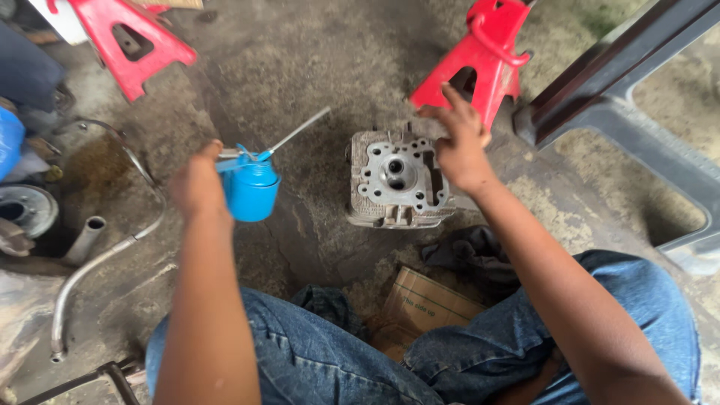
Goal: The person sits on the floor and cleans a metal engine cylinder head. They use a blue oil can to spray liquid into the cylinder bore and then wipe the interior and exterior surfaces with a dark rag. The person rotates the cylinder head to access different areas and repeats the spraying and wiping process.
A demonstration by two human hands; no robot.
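Note:
My left hand grips the handle of a blue oil can, held above the floor with its thin metal spout pointing up and right. A grey metal engine cylinder head sits on the dirty concrete floor in front of me. My right hand rests on the cylinder head's right upper edge, fingers spread. My knees in blue jeans are at the bottom of the view.
Two red jack stands stand at the back, one at left and one at right. A bent metal pipe lies at left beside a round metal part. A dark rag and cardboard box lie near my knees. A dark metal frame runs at right.

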